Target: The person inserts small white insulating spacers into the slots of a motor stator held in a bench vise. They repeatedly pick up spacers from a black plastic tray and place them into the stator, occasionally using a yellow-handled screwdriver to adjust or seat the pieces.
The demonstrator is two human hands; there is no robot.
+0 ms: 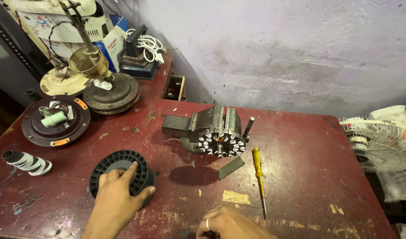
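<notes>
- Lighting: soft, even, moderately bright; source apparently overhead.
- Shadows: a dark patch on the tabletop [300, 146] below the vise [212, 126].
- Glare: none of note.
- Focus: sharp centrally; wide-angle bending toward the edges.

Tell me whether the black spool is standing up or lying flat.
Lying flat: the black spool rests flange-down on the red table, with the left hand on top.

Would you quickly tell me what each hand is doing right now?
Left hand: open, fingers spread on the black spool.
Right hand: curled on the red table; cannot tell if holding anything.
</notes>
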